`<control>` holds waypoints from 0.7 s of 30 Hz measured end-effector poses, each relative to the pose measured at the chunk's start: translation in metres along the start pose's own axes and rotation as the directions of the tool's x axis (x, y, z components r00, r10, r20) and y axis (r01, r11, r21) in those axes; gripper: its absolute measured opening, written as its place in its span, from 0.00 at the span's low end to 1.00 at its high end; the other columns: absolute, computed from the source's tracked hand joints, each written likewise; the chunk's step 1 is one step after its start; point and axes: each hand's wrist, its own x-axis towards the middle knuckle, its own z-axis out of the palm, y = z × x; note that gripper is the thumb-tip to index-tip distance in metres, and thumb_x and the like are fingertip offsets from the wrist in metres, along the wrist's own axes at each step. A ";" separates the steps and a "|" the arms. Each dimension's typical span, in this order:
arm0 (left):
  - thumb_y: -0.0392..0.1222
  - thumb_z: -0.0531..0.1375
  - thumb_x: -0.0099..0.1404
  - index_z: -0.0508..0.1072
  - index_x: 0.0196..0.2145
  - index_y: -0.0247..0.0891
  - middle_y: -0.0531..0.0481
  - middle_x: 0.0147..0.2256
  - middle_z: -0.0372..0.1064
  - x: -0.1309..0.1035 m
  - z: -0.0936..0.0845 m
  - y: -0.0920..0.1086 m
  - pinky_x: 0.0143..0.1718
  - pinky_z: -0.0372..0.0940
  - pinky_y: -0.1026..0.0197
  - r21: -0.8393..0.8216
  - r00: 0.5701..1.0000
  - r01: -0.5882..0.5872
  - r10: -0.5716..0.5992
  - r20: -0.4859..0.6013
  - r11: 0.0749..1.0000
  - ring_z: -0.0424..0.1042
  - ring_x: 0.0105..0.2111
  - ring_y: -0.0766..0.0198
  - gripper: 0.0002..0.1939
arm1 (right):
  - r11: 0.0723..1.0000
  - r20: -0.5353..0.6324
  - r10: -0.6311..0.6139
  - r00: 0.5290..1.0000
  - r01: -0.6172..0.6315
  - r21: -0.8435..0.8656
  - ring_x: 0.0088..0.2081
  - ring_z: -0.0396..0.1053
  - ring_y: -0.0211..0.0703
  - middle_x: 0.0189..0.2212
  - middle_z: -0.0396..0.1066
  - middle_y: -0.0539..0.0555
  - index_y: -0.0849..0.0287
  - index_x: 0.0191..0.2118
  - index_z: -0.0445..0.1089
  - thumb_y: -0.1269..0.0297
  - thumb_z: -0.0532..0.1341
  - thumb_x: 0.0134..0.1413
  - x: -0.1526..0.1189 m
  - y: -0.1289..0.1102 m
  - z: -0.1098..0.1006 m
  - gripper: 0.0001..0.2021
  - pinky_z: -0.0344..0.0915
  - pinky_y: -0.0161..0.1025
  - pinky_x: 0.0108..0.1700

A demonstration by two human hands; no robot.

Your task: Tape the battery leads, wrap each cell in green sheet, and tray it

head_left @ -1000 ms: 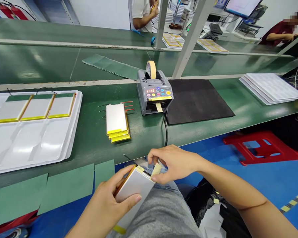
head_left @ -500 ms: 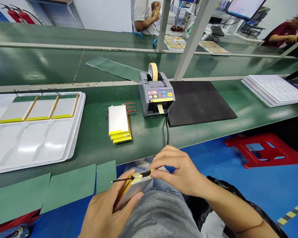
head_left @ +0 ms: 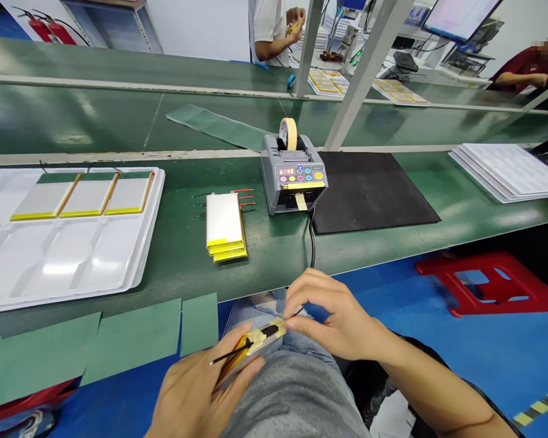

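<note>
Left hand curled round a flat silver-grey pouch cell, cream-taped, held tilted just short of the near edge of the glossy green bench. Right hand at the cell's right corner, thumb and forefinger nearly together; can't tell what they grip. Farther: stack of yellow-edged pale cells, left of grey plastic tape dispenser.

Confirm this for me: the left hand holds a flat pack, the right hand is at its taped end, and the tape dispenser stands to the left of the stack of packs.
Not quite: the head view shows the tape dispenser to the right of the stack of packs. The left hand does hold a flat pack, with the right hand at its taped end.
</note>
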 end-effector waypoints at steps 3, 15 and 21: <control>0.49 0.56 0.65 0.59 0.52 0.46 0.57 0.29 0.79 0.000 -0.001 -0.001 0.27 0.68 0.67 0.026 1.000 -0.021 0.020 0.016 0.999 0.76 0.22 0.63 0.19 | 0.999 0.050 -0.020 0.999 0.022 -0.030 0.36 0.64 0.39 0.32 0.69 0.52 0.57 0.32 0.69 0.67 0.59 0.58 0.000 -0.003 -0.002 0.04 0.62 0.39 0.39; 0.43 0.55 0.66 0.57 0.51 0.42 0.55 0.29 0.78 0.000 -0.002 -0.005 0.30 0.68 0.68 0.045 0.976 -0.206 0.202 0.076 0.978 0.75 0.23 0.66 0.17 | 0.952 0.150 0.199 0.969 -0.227 0.205 0.38 0.61 0.39 0.34 0.62 0.50 0.57 0.31 0.70 0.64 0.63 0.54 -0.001 0.000 0.008 0.04 0.61 0.39 0.43; 0.44 0.60 0.62 0.60 0.50 0.47 0.56 0.34 0.79 -0.012 0.006 -0.003 0.32 0.69 0.67 -0.025 0.999 -0.008 0.007 -0.035 1.000 0.77 0.27 0.64 0.19 | 0.895 0.044 0.259 0.965 -0.257 0.364 0.36 0.63 0.37 0.33 0.61 0.50 0.55 0.32 0.75 0.60 0.65 0.51 -0.005 0.009 0.025 0.05 0.62 0.38 0.41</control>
